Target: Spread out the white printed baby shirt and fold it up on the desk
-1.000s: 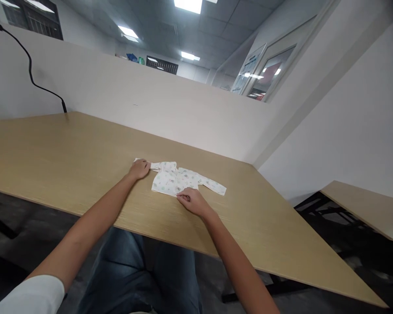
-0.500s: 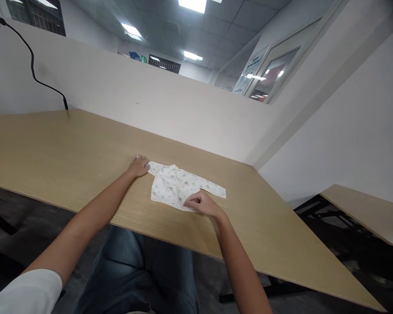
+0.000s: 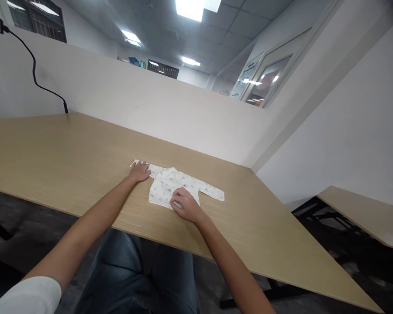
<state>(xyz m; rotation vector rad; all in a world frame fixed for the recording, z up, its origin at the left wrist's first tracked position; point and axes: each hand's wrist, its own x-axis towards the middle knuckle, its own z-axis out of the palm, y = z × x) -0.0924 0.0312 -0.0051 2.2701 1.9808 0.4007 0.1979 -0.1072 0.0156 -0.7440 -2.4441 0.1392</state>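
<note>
A small white long-sleeved baby shirt (image 3: pixel 160 188) with a scattered print lies spread on the table (image 3: pixel 85 161), its sleeves stretched out to both sides. My left hand (image 3: pixel 140 172) rests flat over the left sleeve, fingers apart, and the cuff shows beyond the fingertips. Over the lower front of the shirt is my right hand (image 3: pixel 186 205), its fingers curled into a pinch on the cloth near the bottom hem. The hand and wrist cover part of that hem. The right sleeve lies flat and untouched.
A low white partition (image 3: pixel 157 113) stands along the table's far edge. At the far left a black gooseneck holder (image 3: pixel 35 72) rises by the table edge. A second table (image 3: pixel 363 209) is at the right, beyond a gap. My legs are under the near edge.
My right hand has moved left across the shirt's front, from the right part of the hem toward the middle. My left hand now lies flatter on the sleeve, with the cuff showing.
</note>
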